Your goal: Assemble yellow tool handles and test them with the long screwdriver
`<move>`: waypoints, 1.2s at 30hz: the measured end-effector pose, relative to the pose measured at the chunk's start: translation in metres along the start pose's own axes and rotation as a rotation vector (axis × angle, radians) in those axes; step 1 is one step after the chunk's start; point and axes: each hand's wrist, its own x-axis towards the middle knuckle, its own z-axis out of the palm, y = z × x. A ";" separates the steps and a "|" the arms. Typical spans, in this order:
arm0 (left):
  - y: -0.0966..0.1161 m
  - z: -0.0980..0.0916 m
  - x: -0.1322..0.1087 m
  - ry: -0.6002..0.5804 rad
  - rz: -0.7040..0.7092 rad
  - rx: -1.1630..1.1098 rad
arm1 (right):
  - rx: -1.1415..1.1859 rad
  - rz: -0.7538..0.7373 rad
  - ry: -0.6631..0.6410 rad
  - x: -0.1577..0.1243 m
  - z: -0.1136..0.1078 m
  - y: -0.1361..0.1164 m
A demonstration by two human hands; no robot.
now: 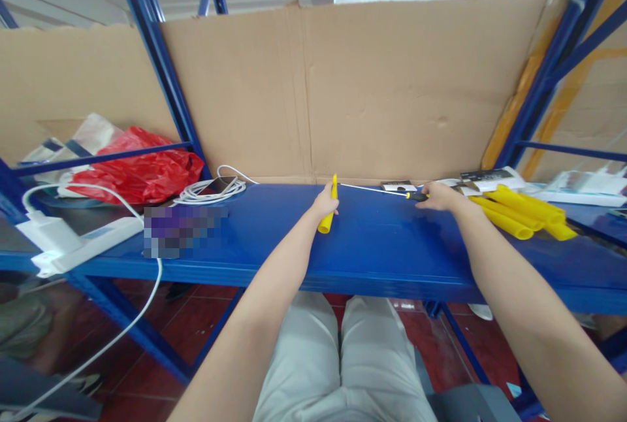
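Observation:
My left hand (326,202) is closed around a yellow tube (324,225) over the blue shelf, the tube's lower end showing below my fingers. My right hand (437,198) grips the black and yellow handle of a long screwdriver (414,196). Its thin shaft points left, and its far end is close to the yellow tube; whether they touch I cannot tell. Several more yellow tubes (522,213) lie in a pile just right of my right hand.
A blue metal shelf (372,232) serves as the worktop, backed by cardboard (392,82). Left stand a red plastic bag (142,164), coiled white cable (208,192), a power strip (93,245) and a blurred-out item (181,229). Another person's leg (24,324) shows low at left.

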 end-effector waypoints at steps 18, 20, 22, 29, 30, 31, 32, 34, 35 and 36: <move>0.005 0.000 -0.005 -0.005 -0.022 0.030 | 0.058 -0.026 0.014 0.005 0.005 0.006; 0.004 0.000 -0.003 -0.002 -0.018 0.022 | 0.061 -0.012 0.023 0.006 0.005 0.006; 0.001 0.001 -0.001 0.002 -0.014 0.014 | 0.072 -0.007 0.015 0.006 0.004 0.006; -0.005 0.002 0.006 0.004 -0.005 -0.015 | 0.150 -0.008 -0.070 0.002 0.003 0.005; -0.005 0.002 0.007 0.004 -0.005 -0.015 | 0.142 -0.013 -0.068 0.002 0.003 0.005; -0.005 0.002 0.007 0.003 -0.005 -0.014 | 0.128 -0.018 -0.060 0.002 0.003 0.005; -0.005 0.002 0.006 0.001 -0.006 -0.013 | 0.110 -0.021 -0.047 0.002 0.003 0.005; -0.003 0.002 0.005 -0.001 -0.011 -0.007 | 0.075 -0.024 -0.022 0.002 0.002 0.004; -0.002 0.001 0.003 -0.002 -0.013 -0.003 | 0.060 -0.019 -0.010 0.002 0.002 0.003; -0.001 0.001 0.002 -0.003 -0.014 0.002 | 0.050 -0.013 -0.002 0.003 0.002 0.003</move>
